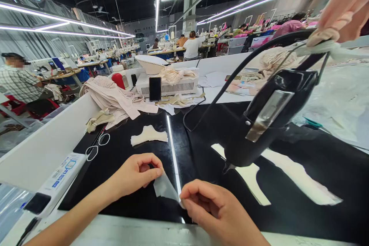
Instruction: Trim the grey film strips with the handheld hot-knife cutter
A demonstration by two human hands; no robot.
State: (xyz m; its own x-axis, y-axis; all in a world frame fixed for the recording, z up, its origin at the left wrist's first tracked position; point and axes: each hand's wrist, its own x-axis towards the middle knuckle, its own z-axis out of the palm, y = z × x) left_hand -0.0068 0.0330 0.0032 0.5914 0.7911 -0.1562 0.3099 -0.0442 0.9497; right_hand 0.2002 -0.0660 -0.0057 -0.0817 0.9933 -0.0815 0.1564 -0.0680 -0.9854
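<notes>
A small, thin, whitish translucent piece of fabric [165, 187] is stretched between my hands, low over the black work surface. My left hand [141, 173] pinches its upper left end between thumb and fingers. At the lower right end, my right hand [204, 203] grips it the same way. Just beyond them lies a cream cut fabric piece [149, 135]. Right of my hands, a black tool with a pointed nozzle [265, 111] hangs over pale yellow cut pieces [250, 180], partly hiding them. A longer cream piece [301, 177] lies farther right.
A phone [155, 89] leans on a white scale [170, 84] behind the black surface [115, 180]. Beige fabric strips [112, 94] are heaped at the back left. White-rimmed loops [98, 147] and a white box [63, 178] lie left. A black cable [230, 78] arches from the hanging tool.
</notes>
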